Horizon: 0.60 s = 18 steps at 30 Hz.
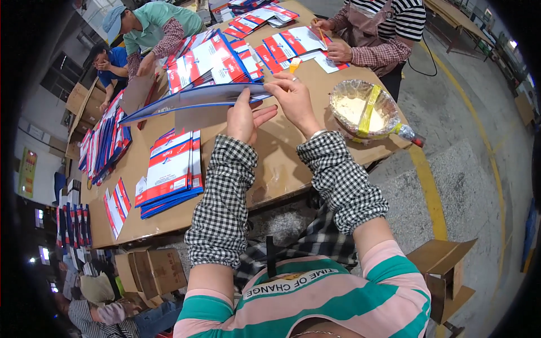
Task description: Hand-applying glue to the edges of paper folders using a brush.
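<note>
A large thin cardboard folder with blue edges and a greyish inner face stretches leftward above the table, seen nearly edge-on. My right hand pinches its right end between thumb and fingers. Below that end is my left hand, palm up, its thumb against the folder's near face and its other fingers stretched out to the right. A small yellow piece shows just beyond my right knuckles; I cannot tell whether it is held. Near my left forearm lies a stack of red, white and blue printed folders.
A plastic-lined bowl of pale paste, with yellow tape across it, stands at the table's right edge. More printed folders are piled at the far side. Co-workers sit at the far left and far right. A cardboard box is at the lower right.
</note>
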{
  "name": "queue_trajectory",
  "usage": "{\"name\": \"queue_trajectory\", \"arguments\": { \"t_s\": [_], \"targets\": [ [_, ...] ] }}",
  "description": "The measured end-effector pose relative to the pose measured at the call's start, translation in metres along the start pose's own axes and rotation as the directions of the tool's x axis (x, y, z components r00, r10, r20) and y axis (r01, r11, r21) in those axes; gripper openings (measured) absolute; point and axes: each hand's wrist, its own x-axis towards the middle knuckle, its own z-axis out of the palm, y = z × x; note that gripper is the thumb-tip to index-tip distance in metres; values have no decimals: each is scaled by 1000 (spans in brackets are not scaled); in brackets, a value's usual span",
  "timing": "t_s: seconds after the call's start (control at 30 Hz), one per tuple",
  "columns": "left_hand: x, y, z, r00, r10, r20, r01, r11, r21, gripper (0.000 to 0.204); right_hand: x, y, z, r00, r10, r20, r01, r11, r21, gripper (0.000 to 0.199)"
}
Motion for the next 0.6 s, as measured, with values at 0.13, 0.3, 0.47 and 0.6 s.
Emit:
{"name": "queue_trajectory", "arguments": {
  "t_s": [0.13, 0.3, 0.47, 0.6],
  "targets": [
    [1, -3, 2, 999, -22, 36, 22, 1000, -6, 57, -2, 8, 8, 988, 43, -146, -24, 991, 129, 21],
    [-3, -4, 12, 999, -8, 43, 8, 1000, -10, 51, -3, 18, 5, 976, 92, -199, -69, 990, 122, 21],
    [-2, -6, 15, 999, -14, 43, 16, 999, -30, 45, -5, 24, 9, 956, 103, -274, -70, 989, 129, 25],
    [6, -10, 16, 994, -28, 107, 35, 997, -62, 40, 2, 29, 7, 930, 113, -350, -73, 989, 126, 27]
  ]
}}
